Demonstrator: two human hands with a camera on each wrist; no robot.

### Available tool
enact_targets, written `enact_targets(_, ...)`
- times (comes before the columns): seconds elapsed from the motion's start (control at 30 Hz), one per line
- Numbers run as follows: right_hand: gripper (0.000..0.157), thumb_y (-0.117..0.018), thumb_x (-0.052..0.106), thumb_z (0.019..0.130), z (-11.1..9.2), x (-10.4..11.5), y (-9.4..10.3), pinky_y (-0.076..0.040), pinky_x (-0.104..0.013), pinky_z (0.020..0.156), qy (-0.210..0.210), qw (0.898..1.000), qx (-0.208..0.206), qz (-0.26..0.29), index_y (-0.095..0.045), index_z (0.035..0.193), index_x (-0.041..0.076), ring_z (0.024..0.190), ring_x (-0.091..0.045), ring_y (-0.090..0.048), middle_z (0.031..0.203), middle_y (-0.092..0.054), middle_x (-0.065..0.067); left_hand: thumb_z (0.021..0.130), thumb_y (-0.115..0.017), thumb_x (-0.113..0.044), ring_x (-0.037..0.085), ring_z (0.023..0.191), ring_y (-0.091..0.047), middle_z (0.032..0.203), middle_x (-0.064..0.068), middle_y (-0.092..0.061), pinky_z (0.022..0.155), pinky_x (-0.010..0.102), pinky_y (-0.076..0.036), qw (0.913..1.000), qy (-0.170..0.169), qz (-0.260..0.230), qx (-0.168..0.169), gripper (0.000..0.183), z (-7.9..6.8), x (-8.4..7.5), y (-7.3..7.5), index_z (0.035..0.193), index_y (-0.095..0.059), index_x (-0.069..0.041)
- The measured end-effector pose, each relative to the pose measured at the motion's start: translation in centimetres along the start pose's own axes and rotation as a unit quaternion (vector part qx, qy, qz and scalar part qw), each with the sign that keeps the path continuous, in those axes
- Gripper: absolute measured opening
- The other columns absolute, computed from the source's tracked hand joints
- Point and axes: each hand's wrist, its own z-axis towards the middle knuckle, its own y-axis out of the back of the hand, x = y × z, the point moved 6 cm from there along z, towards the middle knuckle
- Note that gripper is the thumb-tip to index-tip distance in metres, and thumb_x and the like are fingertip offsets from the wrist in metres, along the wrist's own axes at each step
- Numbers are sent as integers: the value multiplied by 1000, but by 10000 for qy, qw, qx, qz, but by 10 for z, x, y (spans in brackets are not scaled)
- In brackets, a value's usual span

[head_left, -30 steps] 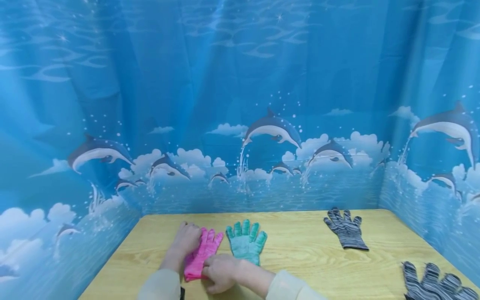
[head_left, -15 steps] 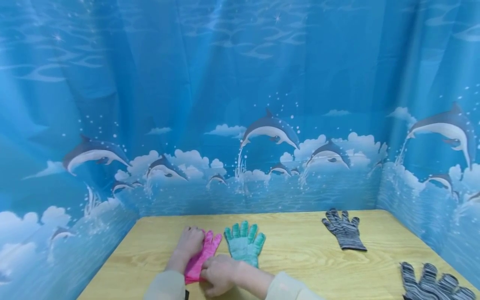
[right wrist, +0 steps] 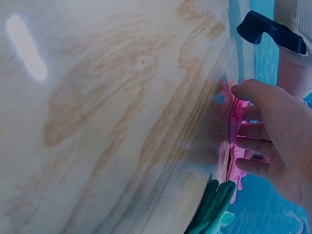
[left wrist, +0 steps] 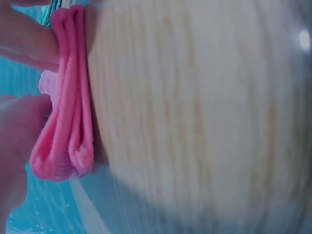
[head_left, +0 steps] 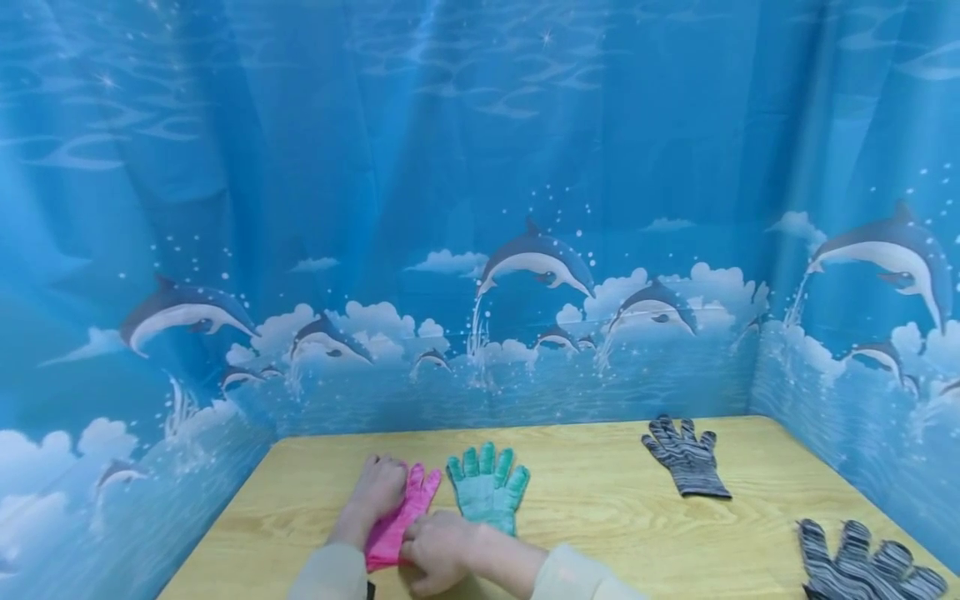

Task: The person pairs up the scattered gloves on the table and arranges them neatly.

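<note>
A pink knitted glove [head_left: 397, 529] lies flat on the table, its fingers pointing away from me. Two cuff layers [left wrist: 71, 73] show one over the other in the left wrist view. My left hand [head_left: 380, 487] rests at the upper left of the pink glove; its fingertips are hidden. Over the cuff's right side lies my right hand [head_left: 442, 546]. In the right wrist view, that hand's fingers [right wrist: 253, 130] are fairly straight and touch the pink fabric, with the thumb near the cuff edge. Just right of the pink glove is a green glove [head_left: 487, 492], partly behind my right forearm.
The wood-grain table [head_left: 592, 508] also bears a grey-striped glove [head_left: 688, 460] at the back right. Another grey-striped glove [head_left: 866, 567] lies at the front right, cut off by the frame. A blue dolphin-print curtain [head_left: 480, 167] encloses the back and sides.
My left hand has shifted slightly toward the right over the pink glove's upper part. The right hand stays at the cuff. The whole view has drifted a little.
</note>
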Motion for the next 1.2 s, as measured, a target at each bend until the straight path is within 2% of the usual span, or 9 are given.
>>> enact_targets(0.17,37,-58,52,83,0,-2,0,-40,-15,73,-63,9999,55,75,-62,111,28,93,0,-50,104,-56,14,75,-63,-2,29,79,-57,72,9,-60,85,51,-40,9994,-66,293,-160,6,2,4,2,70,-61,-4)
enact_targets(0.3,37,-57,52,84,-1,-4,0,-40,-16,74,-99,9999,66,50,-61,112,28,95,0,-50,106,-56,15,75,-63,-2,30,83,-57,74,11,-61,88,52,-39,9993,67,367,-36,3,4,6,3,72,-61,-4)
enact_targets(0.6,38,-57,53,84,0,-3,-1,-40,-16,78,-66,9999,89,47,-61,113,28,100,0,-50,110,-56,15,75,-58,-2,27,72,-54,66,6,-56,78,49,-42,9990,228,387,-77,13,3,1,0,63,-56,-8)
enact_targets(0.73,38,-58,53,83,-1,-2,0,-40,-16,77,-97,9999,54,-17,-61,112,29,99,0,-50,108,-56,15,75,-60,-3,30,82,-57,76,8,-60,86,54,-40,9994,202,295,-13,6,4,3,-2,73,-62,-8)
enact_targets(0.87,37,-58,53,83,0,-2,-1,-40,-16,76,-77,10000,33,-39,-62,111,29,98,0,-50,107,-56,16,77,-63,-4,33,95,-57,89,10,-63,94,58,-34,9997,119,182,105,8,4,5,-4,82,-67,-9)
enact_targets(1.03,37,-58,53,83,0,-2,-2,-40,-16,75,-53,10000,41,4,-62,111,29,97,0,-50,107,-56,15,75,-66,-6,31,90,-57,83,8,-62,92,57,-34,9992,-37,397,73,6,4,6,-5,74,-68,-12)
enact_targets(1.2,39,-58,52,83,0,-2,-2,-41,-17,77,-41,9998,120,182,-61,114,27,98,0,-50,110,-56,14,72,-65,-1,32,89,-56,80,9,-61,94,57,-33,9988,89,446,179,7,5,6,-4,73,-66,-8)
